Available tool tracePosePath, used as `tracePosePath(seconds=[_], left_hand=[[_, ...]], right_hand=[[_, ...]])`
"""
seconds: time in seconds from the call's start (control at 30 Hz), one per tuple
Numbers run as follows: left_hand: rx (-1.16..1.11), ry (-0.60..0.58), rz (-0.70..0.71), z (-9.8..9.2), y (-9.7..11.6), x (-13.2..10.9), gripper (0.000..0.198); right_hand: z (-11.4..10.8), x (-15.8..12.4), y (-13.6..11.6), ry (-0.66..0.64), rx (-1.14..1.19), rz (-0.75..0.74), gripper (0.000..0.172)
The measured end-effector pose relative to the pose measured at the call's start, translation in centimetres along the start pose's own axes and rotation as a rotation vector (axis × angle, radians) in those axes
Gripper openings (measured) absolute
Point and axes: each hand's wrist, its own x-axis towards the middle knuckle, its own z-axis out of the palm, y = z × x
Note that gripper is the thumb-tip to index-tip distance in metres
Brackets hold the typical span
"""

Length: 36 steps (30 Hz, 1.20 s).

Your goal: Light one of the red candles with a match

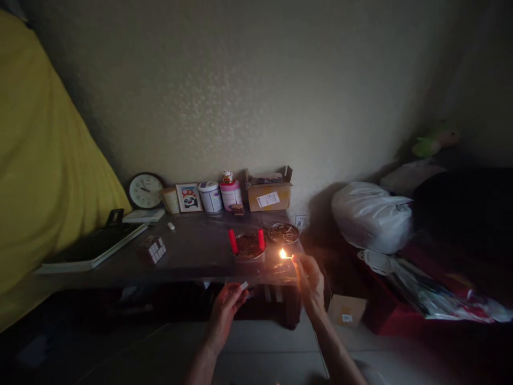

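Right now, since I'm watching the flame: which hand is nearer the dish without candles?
Right. The right hand, holding a lit match, is in front of the dish, slightly right; the left hand is farther off, also in front, well to the left.

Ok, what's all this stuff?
Curtain: 1, yellow, left
Table: 1, dark, centre
Clock: 1, white, back left
Cup: 1, tan, beside clock
Panda picture: 1, pale, beside cup
Canisters: 2, white, pink, back
Figurine: 1, white, atop canister
Box: 1, brown, back right
Dishes: 2, dark, table right
Candles: 2, red, left dish
Block: 1, whitish, table left
Bag: 1, white, right
Clutter: uncounted, mixed, both sides
Lit match: 1, pale, right hand
Small piece: 1, white, left hand
Hands: 2, bare, low
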Motion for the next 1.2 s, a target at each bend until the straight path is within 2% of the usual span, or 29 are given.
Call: tracePosePath(seconds=[0.13, 0.27, 0.53, 0.77, 1.0, 1.2], left_hand=[[-0.010, -0.012, -0.005, -0.1, 0.0, 0.0, 0.031], [-0.022, -0.016, -0.010, -0.2, 0.0, 0.0, 0.029], [-0.004, -0.015, 0.010, -0.5, -0.2, 0.2, 0.029], [0.010, -0.033, 0.020, -0.7, -0.3, 0.2, 0.026], [-0.009, -0.004, 0.008, -0.2, 0.3, 0.1, 0.029], [-0.017, 0.002, -0.002, -0.3, 0.2, 0.2, 0.030]], right_hand=[[0.3, 0.3, 0.4, -0.034, 0.011, -0.014, 0.026], [0.9, 1.1, 0.9, -0.042, -0.020, -0.088, 0.025], [2.2, 2.5, 0.4, -0.064, -0.033, -0.148, 0.026], [3.5, 3.6, 0.6, -0.097, 0.011, -0.128, 0.024], [5.0, 4.4, -0.6, -0.139, 0.197, -0.032, 0.026], [5.9, 5.5, -0.8, -0.136, 0.237, -0.070, 0.022]])
